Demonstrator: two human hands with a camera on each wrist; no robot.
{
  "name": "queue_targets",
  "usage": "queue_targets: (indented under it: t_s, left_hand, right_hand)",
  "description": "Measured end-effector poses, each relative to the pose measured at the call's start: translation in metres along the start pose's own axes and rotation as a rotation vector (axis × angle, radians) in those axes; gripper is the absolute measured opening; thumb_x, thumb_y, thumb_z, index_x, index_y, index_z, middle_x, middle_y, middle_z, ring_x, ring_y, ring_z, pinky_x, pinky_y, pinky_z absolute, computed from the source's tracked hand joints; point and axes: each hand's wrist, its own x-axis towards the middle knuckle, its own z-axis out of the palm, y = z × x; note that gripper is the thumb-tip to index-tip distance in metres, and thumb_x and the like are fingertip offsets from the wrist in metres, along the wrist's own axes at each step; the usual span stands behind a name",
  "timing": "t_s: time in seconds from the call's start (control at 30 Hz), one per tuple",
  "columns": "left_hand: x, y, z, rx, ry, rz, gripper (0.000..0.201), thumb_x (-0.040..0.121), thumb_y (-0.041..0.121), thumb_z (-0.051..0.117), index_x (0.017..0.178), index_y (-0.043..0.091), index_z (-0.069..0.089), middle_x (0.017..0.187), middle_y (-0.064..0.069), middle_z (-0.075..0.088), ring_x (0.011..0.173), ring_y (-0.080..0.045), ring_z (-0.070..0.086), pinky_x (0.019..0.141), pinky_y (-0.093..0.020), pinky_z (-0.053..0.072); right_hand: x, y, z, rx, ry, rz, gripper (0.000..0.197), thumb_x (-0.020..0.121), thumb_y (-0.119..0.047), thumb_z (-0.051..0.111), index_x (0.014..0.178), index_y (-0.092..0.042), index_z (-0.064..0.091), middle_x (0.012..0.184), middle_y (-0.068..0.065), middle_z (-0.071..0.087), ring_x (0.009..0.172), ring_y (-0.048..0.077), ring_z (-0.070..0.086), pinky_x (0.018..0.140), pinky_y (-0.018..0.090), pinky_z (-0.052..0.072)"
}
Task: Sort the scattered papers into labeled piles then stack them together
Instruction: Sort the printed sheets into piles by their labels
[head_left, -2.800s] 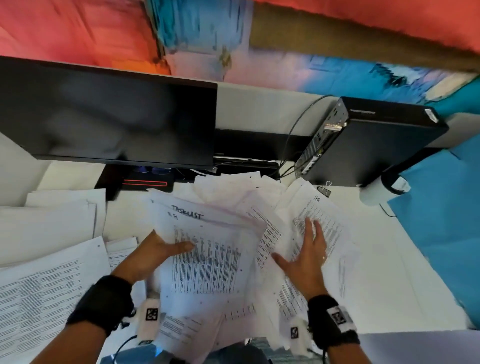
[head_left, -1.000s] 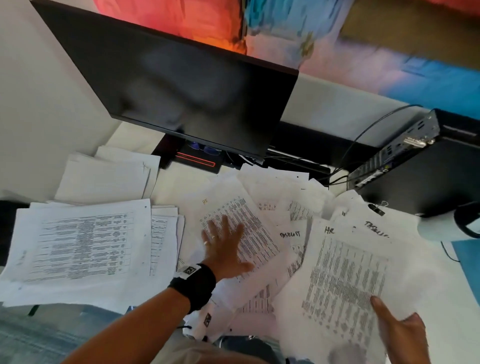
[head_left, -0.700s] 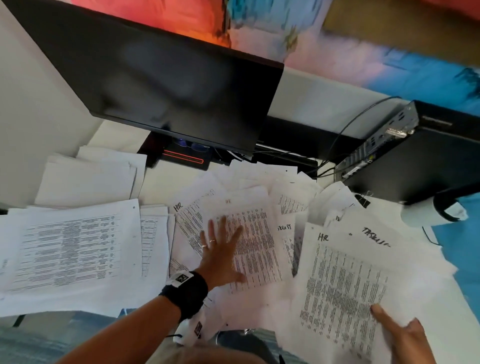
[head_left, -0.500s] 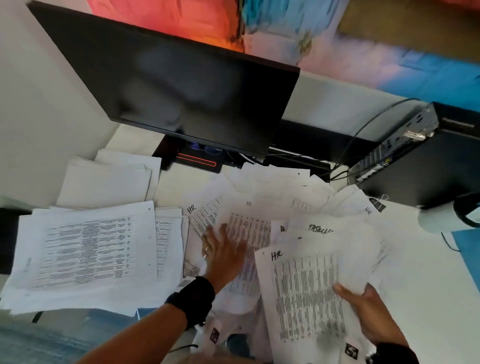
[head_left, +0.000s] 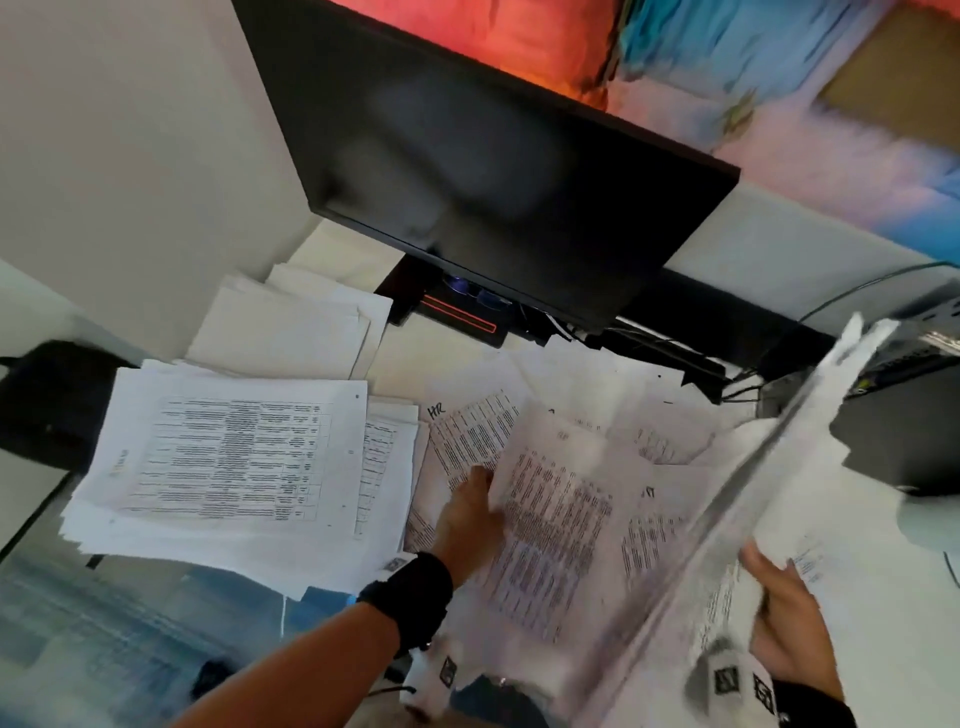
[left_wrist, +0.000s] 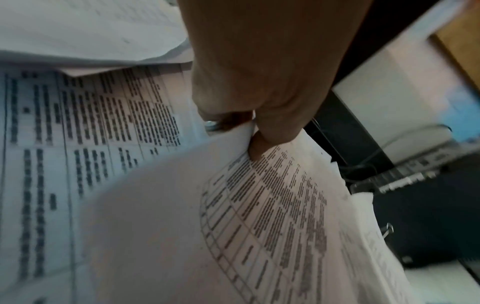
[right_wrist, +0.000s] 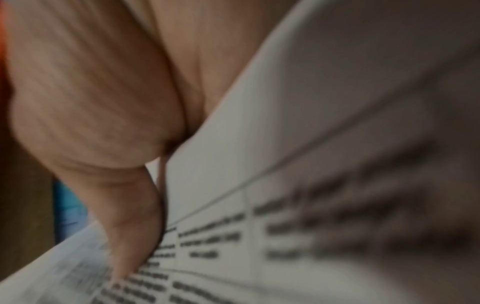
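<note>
- The left hand (head_left: 470, 512) reaches into the loose spread of white printed paper sheets (head_left: 613, 415) in the middle of the white table (head_left: 878, 675); the left wrist view shows its thumb and curled fingers (left_wrist: 270, 133) pinching the corner of one printed table sheet (head_left: 556, 530), which lifts away from the pages beneath.
- The right hand (head_left: 789, 623) grips a raised bundle of white printed sheets (head_left: 748, 514) by its near edge; the bundle stands almost edge-on to the head camera and is blurred. In the right wrist view the thumb (right_wrist: 130, 216) lies flat on the printed face of this bundle (right_wrist: 285, 144).
- One sheet marked "HR" by hand (head_left: 462, 431) lies in the spread just beyond the left hand's fingertips.
- To the left, a thick pile of white sheets with a printed table on top (head_left: 228, 467) sits at the near table edge, touching the spread.
- Behind that pile lies a smaller stack of blank-faced white sheets (head_left: 291, 332), near the wall.
- A black flat monitor (head_left: 493, 171) stands over the back of the table, with a black base showing a red strip (head_left: 457, 317) under it.
- A black computer box (head_left: 904, 415) sits at the right, partly hidden by the raised bundle.
- Both wrists carry black bands; the left band (head_left: 410, 597) is plainly seen.
</note>
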Motion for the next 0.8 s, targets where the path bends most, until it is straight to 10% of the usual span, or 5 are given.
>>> queue_targets:
  t_s: [0.1,0.2,0.33,0.53,0.8]
  left_hand:
    - [-0.001,0.0,0.001,-0.033,-0.031,-0.024,0.036,0.091,0.02,0.054,0.121,0.04,0.053,0.116,0.009,0.07,0.093,-0.016,0.074,0.073,-0.042,0.067]
    - [-0.006,0.011,0.002,0.064,-0.014,-0.023,0.04,0.089,0.025,0.055,0.129,0.031,0.052,0.12,0.003,0.064,0.107,-0.021,0.066,0.083,-0.044,0.064]
    - [-0.015,0.019,0.006,0.115,0.177,-0.111,0.042,0.081,0.028,0.053,0.123,0.025,0.05,0.138,-0.007,0.029,0.13,-0.037,0.031,0.107,-0.063,0.042]
    - [-0.011,0.032,0.011,-0.004,0.227,-0.178,0.056,0.099,0.044,0.054,0.147,0.027,0.031,0.168,-0.012,-0.013,0.155,-0.05,-0.003,0.119,-0.075,0.017]
    - [0.003,0.037,-0.005,-0.112,0.301,-0.129,0.103,0.08,0.074,0.063,0.157,0.022,0.018,0.16,-0.003,0.031,0.149,-0.034,0.03,0.12,-0.063,0.029]
  right_hand:
    - [0.019,0.02,-0.01,0.035,0.028,0.094,0.084,0.055,-0.037,0.105,0.127,-0.006,0.073,0.101,0.014,0.077,0.082,0.018,0.076,0.078,0.029,0.064]
    - [0.041,0.047,-0.039,-0.202,0.1,-0.058,0.045,0.111,-0.011,0.043,0.148,0.015,0.043,0.139,0.03,0.062,0.134,0.038,0.058,0.112,0.042,0.046]
    - [0.053,0.098,-0.012,-0.952,0.472,-0.03,0.012,0.094,-0.007,0.074,0.105,-0.002,0.072,0.086,0.012,0.078,0.083,0.035,0.075,0.06,0.03,0.056]
    - [0.067,0.124,0.01,-0.956,0.563,-0.158,0.019,0.088,-0.004,0.079,0.097,-0.007,0.063,0.092,0.023,0.07,0.069,0.034,0.074,0.046,0.029,0.057]
    - [0.087,0.105,0.02,-0.989,0.361,-0.18,0.071,0.093,0.002,0.071,0.15,-0.026,0.038,0.129,-0.004,0.063,0.109,0.018,0.068,0.079,0.032,0.064]
